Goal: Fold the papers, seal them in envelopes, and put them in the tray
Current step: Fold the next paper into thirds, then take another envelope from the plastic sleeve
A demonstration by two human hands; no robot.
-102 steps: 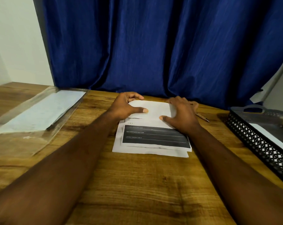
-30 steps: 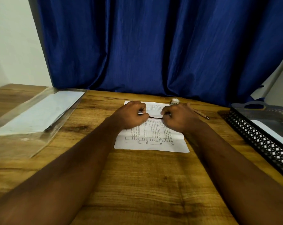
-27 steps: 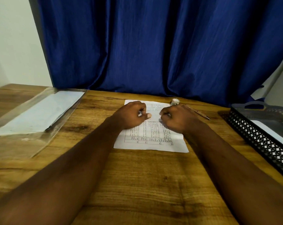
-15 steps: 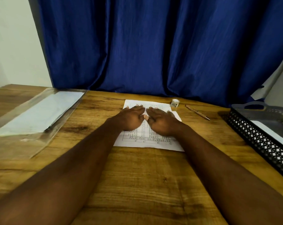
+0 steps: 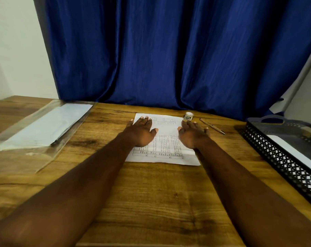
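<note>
A white sheet of paper [image 5: 166,138] printed with a table lies flat in the middle of the wooden desk. My left hand [image 5: 141,131] lies flat on its left part with fingers straight. On the sheet's right edge my right hand [image 5: 193,133] rests, fingers spread and straight. Neither hand holds anything. At the right stands a black mesh tray [image 5: 283,168] with a white envelope [image 5: 293,155] inside. A clear plastic sleeve [image 5: 38,132] with white envelopes [image 5: 45,128] in it lies at the left.
A small glue jar [image 5: 188,116] and a brown pen [image 5: 212,126] lie just beyond my right hand. A blue curtain [image 5: 169,50] hangs behind the desk. Bare wood [image 5: 160,193] stretches between my forearms toward the near edge.
The dark-printed folded sheet seen earlier is gone from the stack. My hands went from curled at the sheet's middle to flat, then slid apart toward its left and right sides.
</note>
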